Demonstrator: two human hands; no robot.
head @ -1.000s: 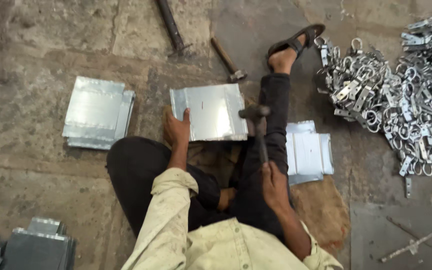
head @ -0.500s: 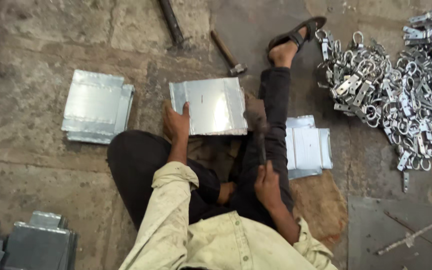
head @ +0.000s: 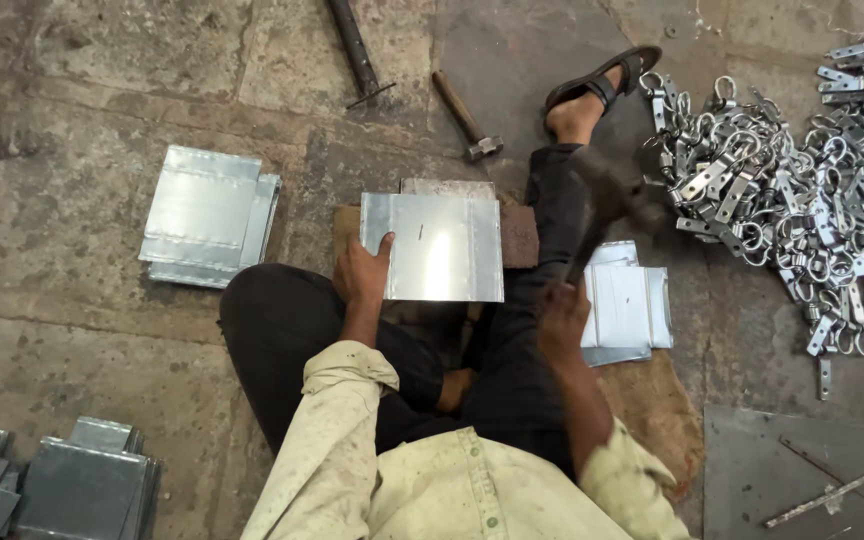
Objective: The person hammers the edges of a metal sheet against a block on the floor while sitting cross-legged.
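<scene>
Seated on stone floor (head: 72,330), legs in dark trousers, right foot in sandal (head: 602,82).

Left hand (head: 364,275) flat on left edge of sheet (head: 437,247), fingers pressed down on metal, not curled round it. Sheet lying on block (head: 517,235) between the knees, shiny face up, small dark mark near centre.

Right hand (head: 562,318) closed round handle of hammer (head: 607,205), head raised above right thigh (blurred, so exact tilt not readable). Hammer head clear of sheet, off to its right.

Just right of right leg: small stack of sheets (head: 632,305) on brown mat (head: 657,410). Left of body, well apart: second stack (head: 207,215). Bottom left corner: folded boxes (head: 72,485), partly cut off.

Top centre: spare hammer (head: 467,118) lying on floor beside dark rod (head: 354,50). Right side: large heap of clamps (head: 802,200), touching one another, near sandal.
</scene>
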